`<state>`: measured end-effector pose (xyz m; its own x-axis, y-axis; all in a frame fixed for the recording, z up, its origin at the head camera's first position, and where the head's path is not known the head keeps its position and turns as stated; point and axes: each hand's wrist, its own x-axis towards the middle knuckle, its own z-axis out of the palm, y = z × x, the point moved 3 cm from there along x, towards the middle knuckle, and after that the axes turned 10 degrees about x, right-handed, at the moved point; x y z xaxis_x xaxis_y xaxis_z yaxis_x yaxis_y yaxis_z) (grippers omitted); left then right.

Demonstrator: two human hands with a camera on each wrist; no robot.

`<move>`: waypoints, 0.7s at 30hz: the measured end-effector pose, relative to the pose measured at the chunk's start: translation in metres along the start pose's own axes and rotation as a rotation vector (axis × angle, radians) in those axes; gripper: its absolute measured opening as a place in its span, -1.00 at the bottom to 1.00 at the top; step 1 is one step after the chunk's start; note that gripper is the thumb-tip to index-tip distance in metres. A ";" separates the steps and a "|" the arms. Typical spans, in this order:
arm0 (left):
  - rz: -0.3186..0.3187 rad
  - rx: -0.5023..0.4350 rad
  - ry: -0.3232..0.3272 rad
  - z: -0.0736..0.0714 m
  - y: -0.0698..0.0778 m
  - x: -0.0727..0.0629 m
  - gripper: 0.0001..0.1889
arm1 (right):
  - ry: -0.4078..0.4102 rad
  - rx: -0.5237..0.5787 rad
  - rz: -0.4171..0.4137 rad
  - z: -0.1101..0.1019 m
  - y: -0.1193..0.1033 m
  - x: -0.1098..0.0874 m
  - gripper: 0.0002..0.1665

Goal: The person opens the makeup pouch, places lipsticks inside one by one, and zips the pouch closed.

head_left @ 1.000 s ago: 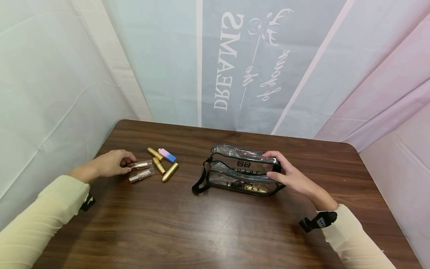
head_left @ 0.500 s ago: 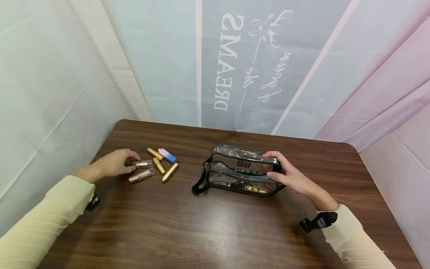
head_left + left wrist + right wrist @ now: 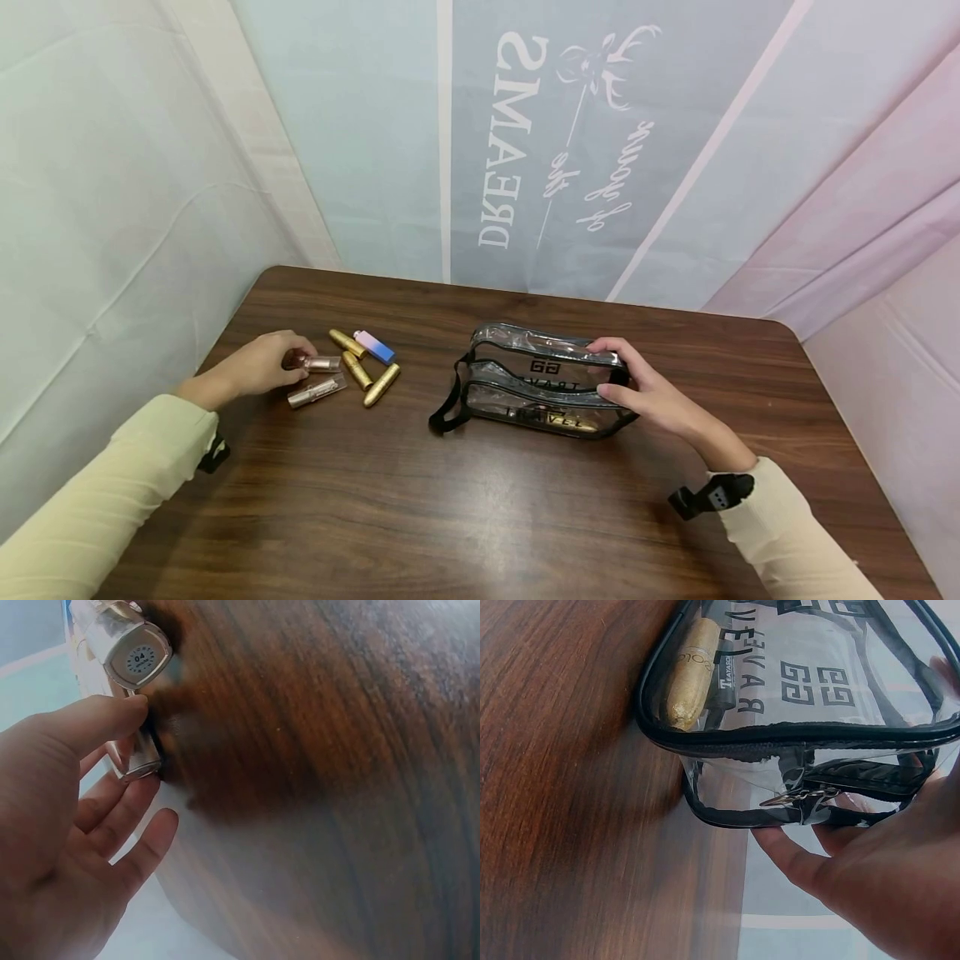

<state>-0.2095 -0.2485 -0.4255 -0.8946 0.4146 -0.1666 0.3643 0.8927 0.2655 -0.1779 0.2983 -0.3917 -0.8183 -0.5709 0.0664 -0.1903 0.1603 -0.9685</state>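
My left hand (image 3: 262, 367) pinches the end of a clear-capped lipstick (image 3: 322, 364) between thumb and fingers, close over the tabletop. Beside it lies a second lipstick (image 3: 315, 390) of the same kind; its base carries a round "04" label in the left wrist view. At the table's right, my right hand (image 3: 652, 396) grips the end of a clear travel pouch (image 3: 543, 379) with black trim, thumb on the near side and fingers on the far side. Through the pouch wall show a gold tube (image 3: 692, 675) and a dark item (image 3: 724, 675) with white lettering.
Several gold tubes (image 3: 382, 385) and a pink-to-blue tube (image 3: 373, 347) lie just right of the lipsticks. A black strap (image 3: 448, 412) sticks out from the pouch's left end. Fabric curtains (image 3: 375, 150) hang beyond the brown wooden table (image 3: 420, 517).
My left hand has shifted slightly right along the upper lipstick, which has moved only a little. My right hand and the pouch have stayed in place.
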 end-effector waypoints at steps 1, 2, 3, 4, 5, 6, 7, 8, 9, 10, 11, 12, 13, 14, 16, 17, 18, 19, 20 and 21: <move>0.000 -0.003 0.007 0.000 0.000 0.000 -0.78 | 0.000 0.000 -0.003 0.000 0.000 0.000 -0.45; -0.002 -0.005 0.015 0.001 -0.001 0.000 -0.79 | 0.001 -0.001 -0.006 0.000 0.000 0.000 -0.45; 0.002 -0.007 0.024 0.002 -0.002 0.000 -0.79 | 0.000 -0.001 -0.009 0.000 0.000 0.000 -0.45; 0.000 -0.008 0.032 0.002 -0.002 -0.001 -0.79 | -0.001 -0.002 -0.011 0.001 0.000 0.000 -0.45; 0.003 -0.010 0.039 0.002 -0.002 -0.001 -0.78 | -0.001 -0.002 -0.012 0.001 0.001 -0.001 -0.45; 0.002 -0.011 0.045 0.003 -0.003 -0.001 -0.78 | 0.000 -0.002 -0.012 0.001 0.001 -0.001 -0.45; 0.005 -0.014 0.050 0.003 -0.003 -0.001 -0.77 | -0.001 -0.003 -0.013 0.001 0.001 -0.001 -0.45; 0.004 -0.015 0.054 0.004 -0.004 -0.001 -0.77 | 0.000 -0.005 -0.012 0.001 0.001 -0.001 -0.45; 0.006 -0.018 0.058 0.004 -0.004 -0.002 -0.77 | 0.000 -0.004 -0.009 0.001 0.001 -0.001 -0.45; 0.002 -0.021 0.061 0.005 -0.004 -0.002 -0.76 | 0.002 -0.005 -0.007 0.001 0.002 -0.001 -0.45; 0.004 -0.023 0.065 0.005 -0.004 -0.002 -0.76 | 0.004 -0.006 -0.004 0.002 0.002 -0.002 -0.45; 0.001 -0.025 0.069 0.006 -0.005 -0.002 -0.76 | 0.003 -0.008 -0.006 0.002 0.002 -0.002 -0.45; 0.001 -0.027 0.074 0.006 -0.005 -0.003 -0.76 | 0.004 -0.008 -0.003 0.002 0.002 -0.002 -0.45; -0.001 -0.029 0.080 0.007 -0.005 -0.003 -0.76 | 0.005 -0.007 -0.002 0.002 0.002 -0.003 -0.45; -0.002 -0.031 0.091 0.008 -0.006 -0.004 -0.76 | 0.004 -0.005 -0.004 0.003 0.003 -0.003 -0.45; -0.005 -0.032 0.095 0.009 -0.006 -0.004 -0.76 | 0.004 -0.006 -0.007 0.004 0.003 -0.004 -0.45; -0.010 -0.032 0.100 0.010 -0.007 -0.004 -0.76 | 0.004 -0.007 -0.010 0.004 0.003 -0.004 -0.45; -0.014 -0.032 0.103 0.010 -0.007 -0.005 -0.75 | 0.005 -0.007 -0.011 0.005 0.004 -0.004 -0.45; -0.017 -0.034 0.106 0.011 -0.007 -0.005 -0.75 | 0.006 -0.011 -0.017 0.005 0.004 -0.004 -0.45; -0.020 -0.035 0.107 0.011 -0.008 -0.006 -0.75 | 0.006 -0.016 -0.022 0.006 0.004 -0.004 -0.45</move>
<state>-0.2044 -0.2558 -0.4373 -0.9249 0.3736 -0.0702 0.3382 0.8931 0.2965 -0.1721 0.2971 -0.3976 -0.8173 -0.5692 0.0889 -0.2169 0.1609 -0.9628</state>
